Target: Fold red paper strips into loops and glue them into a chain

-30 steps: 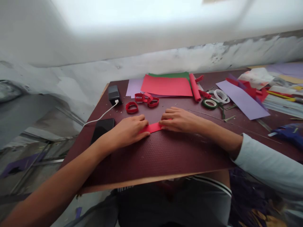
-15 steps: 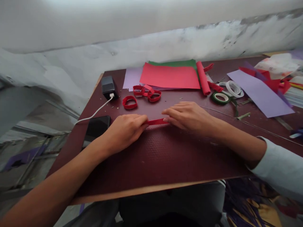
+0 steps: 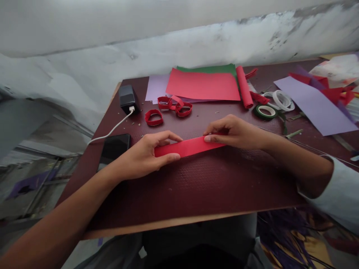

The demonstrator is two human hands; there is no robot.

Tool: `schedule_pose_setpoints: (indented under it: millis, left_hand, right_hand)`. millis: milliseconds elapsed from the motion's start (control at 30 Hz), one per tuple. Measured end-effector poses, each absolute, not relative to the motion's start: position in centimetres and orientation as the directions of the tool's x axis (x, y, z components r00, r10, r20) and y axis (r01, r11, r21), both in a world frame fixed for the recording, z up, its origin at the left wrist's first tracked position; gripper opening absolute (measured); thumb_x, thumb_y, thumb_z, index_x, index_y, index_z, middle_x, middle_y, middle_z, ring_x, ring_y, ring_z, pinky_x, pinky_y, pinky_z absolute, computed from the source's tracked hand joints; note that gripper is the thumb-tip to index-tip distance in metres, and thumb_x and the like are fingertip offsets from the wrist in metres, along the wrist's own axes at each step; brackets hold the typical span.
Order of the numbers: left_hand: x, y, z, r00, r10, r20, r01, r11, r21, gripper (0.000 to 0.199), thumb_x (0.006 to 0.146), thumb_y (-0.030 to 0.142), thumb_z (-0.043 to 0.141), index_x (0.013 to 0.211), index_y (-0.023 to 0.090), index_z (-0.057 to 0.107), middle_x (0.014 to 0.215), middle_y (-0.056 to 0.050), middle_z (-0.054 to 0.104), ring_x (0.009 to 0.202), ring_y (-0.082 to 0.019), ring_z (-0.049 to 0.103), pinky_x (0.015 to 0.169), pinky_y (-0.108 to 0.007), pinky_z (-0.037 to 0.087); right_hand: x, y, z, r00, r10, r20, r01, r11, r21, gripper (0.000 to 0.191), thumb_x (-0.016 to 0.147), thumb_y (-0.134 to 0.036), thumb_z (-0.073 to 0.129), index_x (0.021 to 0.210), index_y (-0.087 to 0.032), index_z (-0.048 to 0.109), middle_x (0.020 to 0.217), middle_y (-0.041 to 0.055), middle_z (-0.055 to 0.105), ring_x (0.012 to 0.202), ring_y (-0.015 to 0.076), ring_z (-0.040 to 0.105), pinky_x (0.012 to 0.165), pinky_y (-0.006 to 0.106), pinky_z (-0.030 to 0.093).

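A flat red paper strip lies between my two hands, its broad face showing, just above the dark red table. My left hand has the strip's left end between thumb and fingers. Thumb and bent fingers of my right hand pinch the strip near its right end. Beyond my left hand are a single red paper ring and a pair of joined red rings.
Red sheet, rolled red paper and green tape lie at the back. A phone and a black device with a white cable are at left. A purple sheet and a wire lie at right.
The red strip now shows its broad face instead of a narrow edge. My right hand has moved slightly right, and my left thumb has come out along the strip's near edge.
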State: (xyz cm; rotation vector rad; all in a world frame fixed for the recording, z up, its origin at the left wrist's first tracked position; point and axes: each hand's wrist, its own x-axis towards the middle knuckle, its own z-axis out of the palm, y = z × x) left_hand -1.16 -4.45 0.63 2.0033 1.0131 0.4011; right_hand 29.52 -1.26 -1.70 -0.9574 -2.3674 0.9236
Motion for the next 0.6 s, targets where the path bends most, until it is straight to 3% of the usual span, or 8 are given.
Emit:
schedule_pose_setpoints:
  millis: [67,133,233,300,367,433,600]
  left_hand:
    - [-1.1,-4.5,0.5,0.612,0.790,-0.043,0.516,-0.358,0.778,0.022,0.099,0.038,0.070,0.110,0.020,0.070,0.083,0.002,0.071,0.061,-0.011,0.060,0.058,-0.023,0.048]
    - [-1.0,-4.5,0.3,0.617,0.781,0.096,0.529,-0.502,0.684,0.009,0.099,0.025,0.066,0.095,0.018,0.068,0.085,0.000,0.069,0.072,-0.013,0.063,0.066,-0.025,0.050]
    - [-0.8,-4.8,-0.2,0.686,0.674,0.276,0.558,-0.730,0.396,0.013,0.099,0.009,0.058,0.094,0.015,0.068,0.101,-0.006,0.070,0.093,-0.020,0.065,0.084,-0.033,0.052]
    - [-0.4,-5.3,-0.6,0.752,0.590,0.293,0.552,-0.807,0.207,0.016,0.102,0.010,0.055,0.099,0.014,0.070,0.107,-0.009,0.070,0.096,-0.022,0.063,0.086,-0.038,0.050]
    - [0.1,-5.8,-1.0,0.799,0.537,0.271,0.533,-0.841,0.094,0.018,0.106,0.016,0.055,0.101,0.014,0.072,0.105,-0.009,0.070,0.092,-0.023,0.062,0.082,-0.040,0.049]
    - [0.6,-6.3,-1.3,0.818,0.519,0.250,0.521,-0.851,0.062,0.019,0.107,0.020,0.055,0.103,0.015,0.073,0.104,-0.008,0.071,0.090,-0.024,0.060,0.079,-0.041,0.049]
    - [1.2,-6.9,-1.5,0.806,0.536,0.251,0.534,-0.842,0.084,0.018,0.105,0.017,0.058,0.101,0.013,0.075,0.103,-0.009,0.071,0.089,-0.024,0.058,0.078,-0.040,0.051]
  right_hand:
    - [29.8,-1.4,-1.3,-0.688,0.692,0.221,0.433,0.634,-0.640,0.027,0.104,-0.039,0.062,0.090,-0.018,0.072,0.080,0.0022,0.069,0.069,0.0141,0.057,0.064,0.029,0.042]
    - [30.1,-1.8,-0.8,-0.696,0.627,0.350,0.438,0.757,-0.486,0.025,0.106,-0.034,0.058,0.089,-0.020,0.070,0.082,0.0033,0.067,0.072,0.0154,0.057,0.067,0.031,0.043]
    - [30.7,-2.9,-0.4,-0.765,0.487,0.421,0.459,0.871,-0.173,0.028,0.110,-0.026,0.049,0.092,-0.022,0.071,0.087,0.0060,0.067,0.078,0.0184,0.054,0.073,0.035,0.041]
    - [30.8,-3.6,-0.5,-0.842,0.378,0.386,0.410,0.912,0.002,0.031,0.110,-0.020,0.045,0.093,-0.022,0.070,0.088,0.0063,0.068,0.078,0.0192,0.050,0.074,0.037,0.038]
    - [30.7,-4.1,-1.0,-0.893,0.290,0.344,0.345,0.932,0.108,0.031,0.109,-0.014,0.044,0.092,-0.020,0.069,0.086,0.0059,0.067,0.076,0.0194,0.047,0.073,0.037,0.035]
    - [30.3,-4.5,-1.5,-0.908,0.268,0.323,0.325,0.936,0.138,0.030,0.108,-0.015,0.047,0.087,-0.018,0.068,0.082,0.0052,0.064,0.076,0.0195,0.045,0.072,0.037,0.032]
    - [29.0,-5.3,-2.5,-0.883,0.354,0.308,0.384,0.923,0.040,0.025,0.108,-0.020,0.052,0.091,-0.017,0.070,0.082,0.0036,0.062,0.076,0.0195,0.043,0.075,0.037,0.030]
